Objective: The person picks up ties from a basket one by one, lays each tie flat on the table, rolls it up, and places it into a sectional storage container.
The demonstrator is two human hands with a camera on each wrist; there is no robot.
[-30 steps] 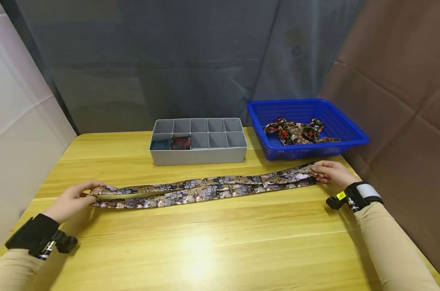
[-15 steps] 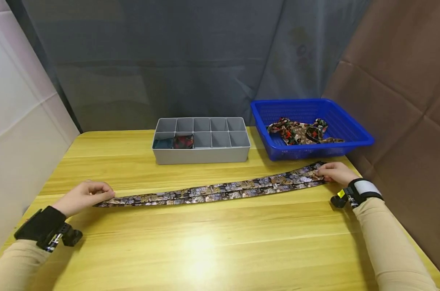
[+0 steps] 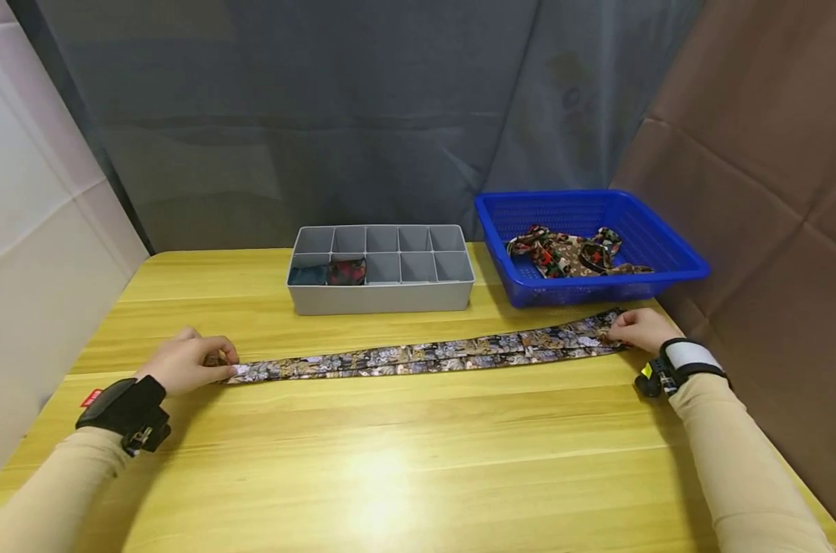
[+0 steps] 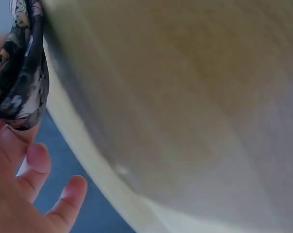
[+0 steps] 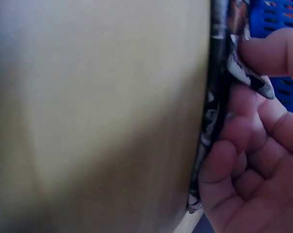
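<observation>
- The patterned necktie (image 3: 425, 355), folded lengthwise into a narrow strip, lies flat on the tabletop (image 3: 390, 461), its long axis running left to right, the right end slightly farther than the left.
- The left hand (image 3: 186, 362) pinches the tie's left end with curled fingers; the left wrist view shows the fabric (image 4: 20, 73) bunched against the fingers (image 4: 37, 162) at the tabletop's edge.
- The right hand (image 3: 638, 329) grips the tie's right end, with thumb and curled fingers closed on the cloth (image 5: 216, 97) in the right wrist view.
- Each hand sits at its own end, so the tie stretches between them and neither is nearer to its middle.
- Beyond the tie's middle, on the far side, stands a grey divider box (image 3: 379, 296); two of its near-left compartments hold rolled fabric.
- To the right of that box, just beyond the right hand, a blue basket (image 3: 674, 265) holds more patterned ties (image 3: 570, 253) in a loose heap.
</observation>
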